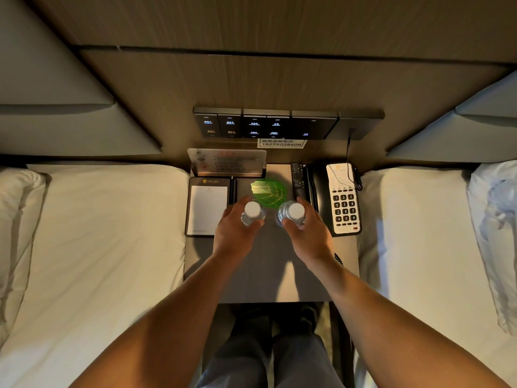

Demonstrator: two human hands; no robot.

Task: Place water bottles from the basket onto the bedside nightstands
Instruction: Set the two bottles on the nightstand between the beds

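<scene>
Your left hand [237,231] and right hand [309,233] each grip a bottle, left bottle [252,213], right bottle [292,214], upright on the worktop [268,270]. Just let go, pretty much done here.

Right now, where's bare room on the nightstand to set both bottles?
The near half of the nightstand is bare, up to the front edge. The back is crowded: notepad left, green leaf card centre, remote and phone right. Left hand and right hand each hold a bottle there.

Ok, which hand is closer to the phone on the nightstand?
Right. The right hand, holding a bottle, sits just beside the phone; the left hand is farther off, nearer the notepad.
</scene>
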